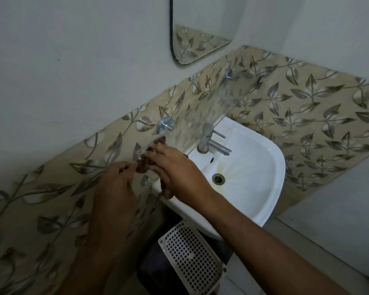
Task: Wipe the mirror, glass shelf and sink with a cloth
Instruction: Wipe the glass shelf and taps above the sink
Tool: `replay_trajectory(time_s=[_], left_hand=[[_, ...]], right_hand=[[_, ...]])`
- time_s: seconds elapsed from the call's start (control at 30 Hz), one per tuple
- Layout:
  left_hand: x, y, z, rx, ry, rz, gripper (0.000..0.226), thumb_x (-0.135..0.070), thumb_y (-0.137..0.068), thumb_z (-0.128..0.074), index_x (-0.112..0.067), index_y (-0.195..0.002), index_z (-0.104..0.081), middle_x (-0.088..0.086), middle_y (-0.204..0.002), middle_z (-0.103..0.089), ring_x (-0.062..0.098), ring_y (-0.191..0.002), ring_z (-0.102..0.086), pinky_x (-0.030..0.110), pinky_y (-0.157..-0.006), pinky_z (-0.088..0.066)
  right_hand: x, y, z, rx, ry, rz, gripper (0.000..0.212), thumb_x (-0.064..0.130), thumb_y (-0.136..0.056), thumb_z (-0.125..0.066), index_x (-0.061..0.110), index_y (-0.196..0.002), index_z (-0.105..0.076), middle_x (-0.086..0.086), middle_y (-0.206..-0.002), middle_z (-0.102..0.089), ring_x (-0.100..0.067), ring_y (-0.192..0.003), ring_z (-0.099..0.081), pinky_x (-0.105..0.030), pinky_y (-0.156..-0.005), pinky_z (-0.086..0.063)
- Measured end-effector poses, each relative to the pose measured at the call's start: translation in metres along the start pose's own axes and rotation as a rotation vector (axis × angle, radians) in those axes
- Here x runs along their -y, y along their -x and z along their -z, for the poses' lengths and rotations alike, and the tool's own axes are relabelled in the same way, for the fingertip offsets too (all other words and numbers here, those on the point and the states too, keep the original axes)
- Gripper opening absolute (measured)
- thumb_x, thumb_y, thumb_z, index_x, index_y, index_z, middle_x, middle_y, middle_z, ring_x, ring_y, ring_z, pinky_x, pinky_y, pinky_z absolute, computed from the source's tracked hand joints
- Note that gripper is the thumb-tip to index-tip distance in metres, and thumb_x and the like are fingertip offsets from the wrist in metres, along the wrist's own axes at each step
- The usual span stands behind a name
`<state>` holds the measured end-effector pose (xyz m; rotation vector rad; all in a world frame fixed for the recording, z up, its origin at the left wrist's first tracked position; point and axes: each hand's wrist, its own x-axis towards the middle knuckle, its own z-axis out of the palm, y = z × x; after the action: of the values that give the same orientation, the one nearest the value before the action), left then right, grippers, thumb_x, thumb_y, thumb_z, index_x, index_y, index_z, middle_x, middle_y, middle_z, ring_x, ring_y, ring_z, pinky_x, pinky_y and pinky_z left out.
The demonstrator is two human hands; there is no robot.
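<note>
A dark reddish-brown cloth [144, 163] is bunched at the near end of the clear glass shelf [202, 105]. My right hand [175, 169] lies over the cloth and presses it on the shelf's end. My left hand [115, 188] pinches the cloth's left part from beside the shelf. The white sink [262, 179] sits below the shelf, with yellowish stains around its drain [218, 179]. The mirror [202, 26] hangs on the white wall above, and only its lower part shows.
A chrome tap [211, 141] stands on the sink's back rim under the shelf. Two chrome brackets [165, 124] hold the shelf to the leaf-patterned tiles. A white perforated basket [192, 258] leans below the sink over a dark bin.
</note>
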<state>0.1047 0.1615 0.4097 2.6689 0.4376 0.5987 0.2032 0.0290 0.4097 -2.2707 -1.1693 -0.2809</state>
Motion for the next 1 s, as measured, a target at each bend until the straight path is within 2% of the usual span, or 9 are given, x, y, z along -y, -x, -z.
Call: replay_trajectory(time_s=[0.13, 0.2, 0.3, 0.4, 0.5, 0.6, 0.7, 0.87, 1.0], left_hand=[[-0.003, 0.016, -0.003, -0.002, 0.013, 0.032, 0.042, 0.021, -0.075, -0.061, 0.005, -0.113, -0.069, 0.023, -0.111, -0.068, 0.039, -0.097, -0.064, 0.042, -0.089, -0.049], [-0.003, 0.02, -0.004, 0.005, 0.028, 0.036, 0.044, 0.024, -0.072, -0.063, 0.004, -0.11, -0.07, 0.022, -0.107, -0.069, 0.038, -0.092, -0.066, 0.042, -0.085, -0.051], [0.0, 0.021, -0.009, 0.024, 0.022, 0.038, 0.041, 0.026, -0.068, -0.064, 0.006, -0.104, -0.072, 0.025, -0.105, -0.069, 0.041, -0.09, -0.066, 0.044, -0.081, -0.052], [-0.001, 0.022, -0.012, 0.041, 0.04, 0.076, 0.042, 0.022, -0.075, -0.06, 0.004, -0.113, -0.069, 0.023, -0.114, -0.067, 0.04, -0.101, -0.062, 0.04, -0.089, -0.046], [-0.007, 0.022, -0.013, 0.03, 0.057, 0.059, 0.043, 0.022, -0.075, -0.061, 0.006, -0.114, -0.068, 0.025, -0.114, -0.066, 0.041, -0.1, -0.063, 0.042, -0.089, -0.047], [-0.009, 0.02, -0.017, 0.043, 0.099, 0.04, 0.042, 0.019, -0.076, -0.061, 0.002, -0.114, -0.069, 0.022, -0.113, -0.066, 0.039, -0.097, -0.064, 0.038, -0.087, -0.046], [-0.012, 0.02, -0.021, 0.065, 0.12, 0.095, 0.035, 0.011, -0.083, -0.058, -0.001, -0.113, -0.071, 0.019, -0.115, -0.066, 0.037, -0.098, -0.063, 0.044, -0.087, -0.052], [-0.022, 0.017, -0.022, 0.015, 0.107, 0.032, 0.036, 0.012, -0.08, -0.062, -0.001, -0.112, -0.071, 0.017, -0.111, -0.068, 0.034, -0.099, -0.063, 0.036, -0.087, -0.046], [-0.051, -0.008, -0.019, -0.02, 0.146, -0.212, 0.031, -0.015, -0.092, -0.05, -0.004, -0.114, -0.068, 0.012, -0.109, -0.066, 0.026, -0.098, -0.061, 0.021, -0.092, -0.036]], right_hand=[[-0.017, -0.004, -0.003, -0.103, 0.026, -0.111, 0.039, 0.017, -0.094, -0.063, 0.009, -0.132, -0.061, -0.015, -0.139, -0.056, -0.03, -0.128, -0.05, -0.035, -0.11, -0.037], [-0.003, 0.008, -0.01, -0.063, 0.022, -0.045, 0.044, 0.017, -0.093, -0.064, 0.01, -0.136, -0.058, -0.014, -0.143, -0.053, -0.027, -0.135, -0.044, -0.032, -0.112, -0.027], [0.001, 0.021, -0.014, -0.037, 0.008, 0.08, 0.044, 0.017, -0.095, -0.062, 0.011, -0.138, -0.056, -0.013, -0.146, -0.051, -0.027, -0.139, -0.041, -0.035, -0.114, -0.031], [-0.02, 0.016, -0.008, -0.133, -0.119, -0.072, 0.041, 0.026, -0.101, -0.05, 0.012, -0.138, -0.057, -0.009, -0.147, -0.05, -0.022, -0.14, -0.04, -0.032, -0.117, -0.032], [-0.028, 0.012, -0.006, -0.236, -0.125, -0.185, 0.036, 0.022, -0.102, -0.052, 0.012, -0.136, -0.059, -0.009, -0.147, -0.051, -0.02, -0.14, -0.04, -0.031, -0.117, -0.031], [-0.011, 0.02, -0.016, -0.194, -0.099, -0.096, 0.039, 0.02, -0.101, -0.052, 0.012, -0.138, -0.056, -0.01, -0.15, -0.048, -0.022, -0.143, -0.036, -0.035, -0.12, -0.029], [-0.004, 0.036, -0.03, -0.247, -0.137, 0.003, 0.04, 0.011, -0.098, -0.059, 0.009, -0.138, -0.056, -0.012, -0.15, -0.048, -0.023, -0.145, -0.037, -0.04, -0.117, -0.036], [-0.002, 0.045, -0.017, -0.588, -0.565, -0.661, 0.041, 0.023, -0.104, -0.05, 0.031, -0.144, -0.048, 0.013, -0.149, -0.048, 0.004, -0.138, -0.04, -0.031, -0.114, -0.039], [0.017, 0.044, -0.016, -0.619, -0.949, -0.849, 0.032, 0.027, -0.105, -0.046, 0.029, -0.134, -0.061, 0.013, -0.128, -0.067, -0.001, -0.12, -0.059, -0.027, -0.104, -0.048]])
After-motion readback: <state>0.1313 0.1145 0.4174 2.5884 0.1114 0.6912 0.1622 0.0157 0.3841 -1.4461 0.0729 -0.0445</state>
